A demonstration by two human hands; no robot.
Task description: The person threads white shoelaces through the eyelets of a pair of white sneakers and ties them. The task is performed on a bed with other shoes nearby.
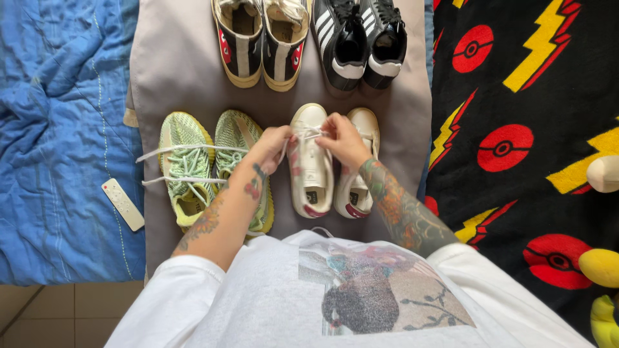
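A pair of white sneakers lies on a grey cloth (174, 64), toes away from me. Both my hands are over the left white sneaker (311, 169). My left hand (271, 147) pinches one end of its white lace (308, 133), and my right hand (343, 138) pinches the other end. The lace is pulled taut between them above the tongue. The right white sneaker (358, 187) is partly hidden under my right wrist.
A pale green knit pair (187, 161) with loose laces lies left of the white pair. Beyond are a black-and-cream pair (261, 38) and a black striped pair (358, 42). A white remote (122, 204) rests on the blue blanket at left. A patterned black blanket (516, 96) lies right.
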